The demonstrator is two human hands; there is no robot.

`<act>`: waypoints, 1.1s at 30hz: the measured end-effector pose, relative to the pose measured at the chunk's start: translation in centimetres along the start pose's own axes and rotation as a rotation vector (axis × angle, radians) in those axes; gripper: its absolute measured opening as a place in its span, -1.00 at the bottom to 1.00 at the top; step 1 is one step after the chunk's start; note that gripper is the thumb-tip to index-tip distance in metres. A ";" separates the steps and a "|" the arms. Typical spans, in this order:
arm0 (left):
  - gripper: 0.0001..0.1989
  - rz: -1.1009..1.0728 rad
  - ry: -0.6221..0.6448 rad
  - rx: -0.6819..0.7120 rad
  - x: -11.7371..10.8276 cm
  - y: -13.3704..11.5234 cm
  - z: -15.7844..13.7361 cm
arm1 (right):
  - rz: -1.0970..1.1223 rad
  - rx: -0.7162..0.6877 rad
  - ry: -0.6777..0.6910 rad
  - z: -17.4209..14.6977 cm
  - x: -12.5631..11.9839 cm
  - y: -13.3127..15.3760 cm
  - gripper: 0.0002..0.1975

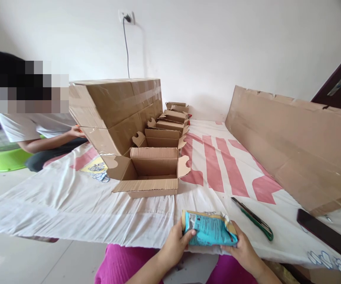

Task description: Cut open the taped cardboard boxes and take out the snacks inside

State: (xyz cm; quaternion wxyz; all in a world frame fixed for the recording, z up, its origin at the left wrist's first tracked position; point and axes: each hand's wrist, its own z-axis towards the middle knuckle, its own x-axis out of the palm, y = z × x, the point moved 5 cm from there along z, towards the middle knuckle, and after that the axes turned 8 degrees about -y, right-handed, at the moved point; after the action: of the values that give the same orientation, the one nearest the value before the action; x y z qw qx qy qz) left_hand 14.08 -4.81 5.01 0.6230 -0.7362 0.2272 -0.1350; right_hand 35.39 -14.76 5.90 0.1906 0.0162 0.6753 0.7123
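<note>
A turquoise and gold plastic packet (211, 230) with printed text lies between my two hands at the near edge of the cloth-covered table. My left hand (174, 242) grips its left end, thumb across the printed face. Its right end is held by my right hand (241, 246), whose fingertips are partly hidden behind and under it. Just beyond stands an open cardboard box (155, 169) with its flaps spread; no contents show inside. To the right of the packet lies a green utility knife (254, 221).
More open cardboard boxes (163, 138) run in a row toward the wall. Stacked taped cartons (123, 106) stand to their left, a large cardboard sheet (294, 146) at right. A phone (330, 236) lies near right. Another person (40, 126) sits at left beside a green tub (4, 157).
</note>
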 end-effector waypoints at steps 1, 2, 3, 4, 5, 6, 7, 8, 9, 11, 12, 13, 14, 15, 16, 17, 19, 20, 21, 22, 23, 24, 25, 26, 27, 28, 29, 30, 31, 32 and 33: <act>-0.48 -0.013 -0.010 -0.009 0.0 0.2 0.1 | -0.004 -0.012 -0.013 0.2 0.0 0.2 -0.48; -0.47 -0.031 -0.018 -0.015 -0.1 0.3 0.2 | -0.002 -0.027 -0.031 0.4 0.0 0.4 -0.51; -0.46 -0.049 -0.023 -0.022 -0.1 0.4 0.3 | 0.000 -0.040 -0.051 0.6 0.1 0.6 -0.51; -0.46 -0.063 -0.026 -0.031 -0.2 0.5 0.4 | 0.000 -0.046 -0.075 0.7 0.0 0.8 -0.49; -0.45 -0.072 -0.023 -0.042 -0.3 0.5 0.5 | -0.002 -0.045 -0.091 0.8 0.0 0.9 -0.46; -0.45 -0.074 -0.013 -0.051 -0.3 0.6 0.5 | -0.001 -0.038 -0.094 0.8 0.1 0.9 -0.44; -0.45 -0.073 0.003 -0.053 -0.3 0.6 0.6 | 0.009 -0.027 -0.090 0.8 0.1 0.9 -0.44; -0.45 -0.072 0.019 -0.043 -0.4 0.5 0.6 | 0.029 -0.011 -0.077 0.8 0.2 0.9 -0.45; -0.45 -0.076 0.029 -0.020 -0.4 0.3 0.7 | 0.055 0.009 -0.059 0.7 0.4 0.9 -0.46; -0.42 -0.081 0.032 0.033 -0.6 -0.2 0.7 | 0.102 0.050 -0.017 0.6 0.6 0.9 -0.49; -0.40 -0.073 0.030 0.048 -0.6 -0.4 0.7 | 0.118 0.068 0.001 0.5 0.8 1.0 -0.48; -0.38 -0.061 0.029 0.052 -0.7 -0.5 0.7 | 0.131 0.085 0.023 0.4 0.9 1.0 -0.46; -0.37 -0.047 0.026 0.044 -0.7 -0.5 0.7 | 0.144 0.103 0.050 0.3 1.0 1.1 -0.41; -0.38 -0.033 0.024 0.032 -0.7 -0.5 0.7 | 0.164 0.123 0.081 0.3 1.1 1.2 -0.35; -0.41 -0.021 0.020 0.024 -0.7 -0.5 0.7 | 0.191 0.143 0.116 0.2 1.2 1.2 -0.30; -0.44 -0.014 0.012 0.023 -0.7 -0.4 0.7 | 0.221 0.160 0.147 0.1 1.2 1.2 -0.26; -0.48 -0.020 0.014 0.037 -0.6 -0.3 0.6 | 0.257 0.158 0.160 0.1 1.1 1.3 -0.27; -0.48 -0.041 0.030 0.047 -0.5 -0.3 0.6 | 0.256 0.138 0.133 0.2 0.8 1.3 -0.30; -0.46 -0.077 0.055 0.055 -0.4 -0.3 0.5 | 0.242 0.118 0.090 0.4 0.6 1.4 -0.35; -0.44 -0.126 0.078 0.061 -0.2 -0.4 0.4 | 0.224 0.106 0.046 0.5 0.4 1.4 -0.40; -0.41 -0.176 0.096 0.064 -0.1 -0.6 0.4 | 0.212 0.106 0.004 0.7 0.3 1.4 -0.45; -0.38 -0.220 0.101 0.063 -0.1 -0.9 0.3 | 0.218 0.119 -0.030 0.9 0.3 1.4 -0.47; -0.35 -0.252 0.092 0.058 -0.1 -1.2 0.3 | 0.242 0.141 -0.055 1.0 0.4 1.4 -0.48; -0.34 -0.276 0.075 0.054 -0.2 -1.6 0.3 | 0.283 0.165 -0.074 1.2 0.6 1.5 -0.48; -0.34 -0.296 0.053 0.052 -0.3 -2.0 0.3 | 0.333 0.188 -0.091 1.4 0.9 1.6 -0.47; -0.35 -0.314 0.032 0.049 -0.5 -2.3 0.4 | 0.385 0.211 -0.112 1.7 1.0 1.7 -0.46; -0.37 -0.330 0.017 0.045 -0.6 -2.6 0.5 | 0.430 0.237 -0.135 1.9 1.2 1.8 -0.44; -0.40 -0.345 0.007 0.040 -0.7 -2.9 0.6 | 0.467 0.264 -0.160 2.1 1.3 1.9 -0.43; -0.42 -0.352 0.002 0.033 -0.8 -3.0 0.7 | 0.494 0.290 -0.186 2.3 1.3 1.9 -0.42; -0.44 -0.355 0.000 0.026 -0.8 -3.0 0.7 | 0.512 0.313 -0.211 2.5 1.3 1.8 -0.41; -0.44 -0.354 0.000 0.021 -0.9 -3.0 0.8 | 0.525 0.330 -0.232 2.6 1.2 1.7 -0.40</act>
State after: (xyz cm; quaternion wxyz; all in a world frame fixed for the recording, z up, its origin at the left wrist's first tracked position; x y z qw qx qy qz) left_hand 14.21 -3.31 7.85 0.5972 -0.7581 0.0927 -0.2450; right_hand 34.53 -11.94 7.52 0.0710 0.3016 0.7281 0.6115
